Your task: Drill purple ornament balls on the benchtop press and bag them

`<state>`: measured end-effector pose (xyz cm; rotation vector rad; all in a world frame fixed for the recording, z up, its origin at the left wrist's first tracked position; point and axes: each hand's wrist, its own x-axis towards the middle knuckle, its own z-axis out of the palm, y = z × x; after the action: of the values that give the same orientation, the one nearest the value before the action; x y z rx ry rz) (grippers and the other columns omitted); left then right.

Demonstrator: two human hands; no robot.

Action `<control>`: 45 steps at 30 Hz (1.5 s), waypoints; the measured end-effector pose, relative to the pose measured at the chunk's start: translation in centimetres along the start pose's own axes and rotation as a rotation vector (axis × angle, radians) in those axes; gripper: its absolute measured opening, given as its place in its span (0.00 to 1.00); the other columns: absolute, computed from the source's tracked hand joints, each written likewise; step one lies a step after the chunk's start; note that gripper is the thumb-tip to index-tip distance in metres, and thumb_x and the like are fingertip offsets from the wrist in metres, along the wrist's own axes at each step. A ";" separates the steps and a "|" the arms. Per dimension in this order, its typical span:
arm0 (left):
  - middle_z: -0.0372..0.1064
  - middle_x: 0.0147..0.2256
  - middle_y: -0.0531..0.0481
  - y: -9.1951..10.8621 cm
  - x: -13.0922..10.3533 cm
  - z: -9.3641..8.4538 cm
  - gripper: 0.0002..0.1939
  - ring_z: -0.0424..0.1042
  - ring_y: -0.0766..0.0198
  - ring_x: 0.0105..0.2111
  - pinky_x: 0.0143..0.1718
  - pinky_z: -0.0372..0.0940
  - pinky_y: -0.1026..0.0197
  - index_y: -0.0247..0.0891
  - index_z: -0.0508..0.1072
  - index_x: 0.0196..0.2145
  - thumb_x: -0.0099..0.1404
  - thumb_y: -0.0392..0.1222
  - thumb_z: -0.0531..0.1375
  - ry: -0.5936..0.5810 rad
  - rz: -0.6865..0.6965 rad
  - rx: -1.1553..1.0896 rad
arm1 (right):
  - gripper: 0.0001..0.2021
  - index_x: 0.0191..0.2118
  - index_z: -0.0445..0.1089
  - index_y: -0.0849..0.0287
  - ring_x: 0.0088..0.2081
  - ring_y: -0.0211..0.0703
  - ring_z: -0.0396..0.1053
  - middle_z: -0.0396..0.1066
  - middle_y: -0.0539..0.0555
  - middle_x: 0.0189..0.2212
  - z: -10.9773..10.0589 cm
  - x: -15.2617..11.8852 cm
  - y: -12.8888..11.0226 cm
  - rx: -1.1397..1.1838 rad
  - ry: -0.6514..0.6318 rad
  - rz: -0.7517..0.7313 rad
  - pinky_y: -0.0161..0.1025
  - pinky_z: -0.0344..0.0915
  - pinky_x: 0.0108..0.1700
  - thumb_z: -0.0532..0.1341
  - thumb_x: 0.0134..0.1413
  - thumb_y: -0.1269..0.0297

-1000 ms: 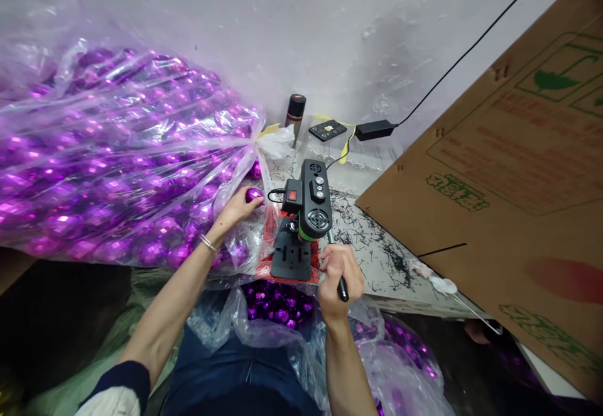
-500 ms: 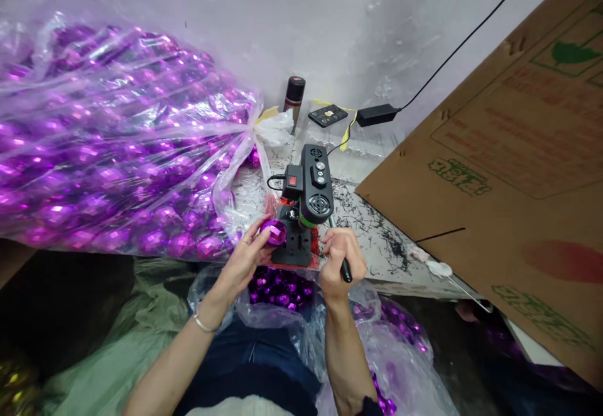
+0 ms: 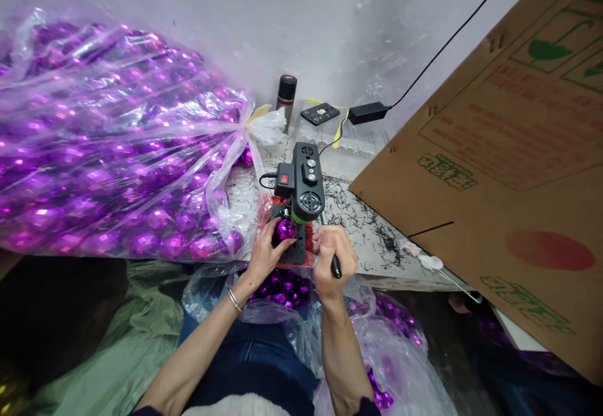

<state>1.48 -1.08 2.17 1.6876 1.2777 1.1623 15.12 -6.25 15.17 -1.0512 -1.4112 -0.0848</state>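
A small black drill press [image 3: 308, 180] stands on the table, its black base plate [image 3: 296, 251] lying over a red patch. My left hand [image 3: 266, 252] holds a shiny purple faceted ball [image 3: 285, 230] between thumb and fingers, over the base plate and beside the press head. My right hand [image 3: 335, 259] is wrapped round the press's lever, whose black end [image 3: 336, 268] sticks out below the fist. The contact between the ball and the tool is hidden under the press head.
A big clear bag of purple balls [image 3: 117, 152] fills the left. A cardboard box [image 3: 494, 171] leans in at right. Behind the press are a spray can [image 3: 286, 98], a black flat device [image 3: 320, 113] and a power adapter [image 3: 368, 113]. Black shavings [image 3: 389, 240] litter the table.
My left hand has moved right with the purple ball, from the left edge of the base plate to over it near the press head. My right hand keeps hold of the lever. The view has shifted slightly.
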 end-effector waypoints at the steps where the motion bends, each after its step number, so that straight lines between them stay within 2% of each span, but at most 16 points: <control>1: 0.78 0.63 0.35 -0.1 0.0 0.0 0.30 0.78 0.42 0.65 0.68 0.71 0.40 0.41 0.74 0.66 0.72 0.54 0.71 -0.013 0.028 0.016 | 0.17 0.32 0.66 0.53 0.31 0.38 0.69 0.69 0.47 0.28 0.0 0.0 0.0 0.003 -0.003 0.000 0.39 0.64 0.34 0.54 0.77 0.70; 9: 0.76 0.65 0.37 -1.3 -0.8 0.1 0.30 0.77 0.44 0.65 0.67 0.74 0.43 0.43 0.69 0.70 0.76 0.51 0.69 -0.077 0.237 0.124 | 0.16 0.32 0.68 0.53 0.31 0.38 0.71 0.71 0.48 0.29 -0.1 -0.2 0.2 0.002 -0.014 -0.010 0.39 0.66 0.34 0.54 0.75 0.72; 18: 0.80 0.61 0.38 -1.7 0.3 -0.1 0.29 0.81 0.45 0.61 0.62 0.76 0.45 0.43 0.71 0.68 0.74 0.50 0.71 -0.079 0.210 0.134 | 0.16 0.32 0.67 0.53 0.31 0.37 0.70 0.70 0.48 0.28 -0.1 -0.1 0.0 0.000 -0.015 -0.013 0.38 0.66 0.34 0.54 0.76 0.73; 28: 0.81 0.58 0.39 -1.5 0.1 1.5 0.28 0.82 0.45 0.59 0.63 0.76 0.43 0.42 0.73 0.65 0.71 0.48 0.72 0.035 0.269 0.214 | 0.16 0.33 0.66 0.53 0.31 0.37 0.70 0.70 0.48 0.29 -0.2 -0.4 0.1 -0.019 -0.017 -0.018 0.38 0.66 0.34 0.54 0.76 0.72; 34: 0.81 0.58 0.38 -2.0 0.0 1.8 0.28 0.83 0.45 0.58 0.64 0.75 0.40 0.41 0.71 0.65 0.71 0.45 0.72 0.043 0.303 0.233 | 0.17 0.32 0.65 0.52 0.30 0.38 0.70 0.70 0.48 0.29 0.6 -2.6 1.6 -0.031 0.012 -0.076 0.40 0.65 0.33 0.52 0.77 0.70; 37: 0.81 0.58 0.38 -2.0 0.0 1.9 0.28 0.83 0.44 0.58 0.63 0.76 0.41 0.41 0.71 0.65 0.72 0.45 0.71 0.051 0.312 0.228 | 0.16 0.33 0.66 0.52 0.30 0.39 0.70 0.70 0.48 0.30 1.3 -3.7 2.6 0.011 0.075 -0.113 0.41 0.68 0.36 0.51 0.77 0.69; 45: 0.82 0.57 0.38 -1.9 -0.1 2.1 0.28 0.83 0.44 0.57 0.64 0.76 0.40 0.41 0.72 0.65 0.72 0.46 0.72 0.052 0.309 0.235 | 0.17 0.33 0.65 0.52 0.29 0.39 0.68 0.68 0.47 0.30 2.1 -4.5 3.5 0.019 0.144 -0.141 0.43 0.70 0.40 0.50 0.78 0.70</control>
<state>2.77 -0.77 -0.30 2.0981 1.2546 1.2781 14.62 -5.23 9.14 -0.9115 -1.3509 -0.2449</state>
